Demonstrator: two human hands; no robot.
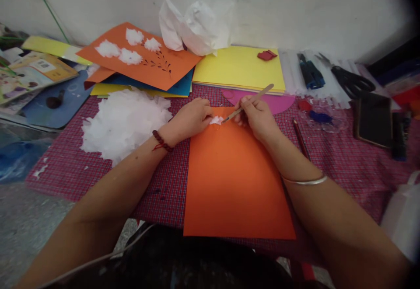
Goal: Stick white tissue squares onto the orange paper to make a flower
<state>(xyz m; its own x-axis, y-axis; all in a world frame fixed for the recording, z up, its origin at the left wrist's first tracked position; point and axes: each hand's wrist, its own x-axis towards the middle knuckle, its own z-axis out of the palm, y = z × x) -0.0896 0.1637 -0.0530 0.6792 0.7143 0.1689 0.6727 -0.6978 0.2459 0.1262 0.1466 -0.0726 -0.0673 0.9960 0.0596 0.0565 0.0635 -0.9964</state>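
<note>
An orange sheet of paper (238, 179) lies in front of me on the checked cloth. Near its far edge sits a small crumpled piece of white paper (216, 120). My left hand (193, 116) rests at the sheet's far left corner, its curled fingertips against the white piece. In my right hand (257, 114), pinched between thumb and fingers, is a wooden craft stick (252, 99). The stick slants down to the left, and its darkened tip touches or nearly touches the white piece. To the left of my left hand is a large pile of cut white paper (126, 123).
Behind lies an orange card with white paper flowers (131, 57) on coloured sheets, beside a yellow sheet stack (239, 68) and crumpled white paper (197, 26). Right are scissors (352, 79), a pencil (300, 138) and a phone (374, 120). Books (36, 72) lie far left.
</note>
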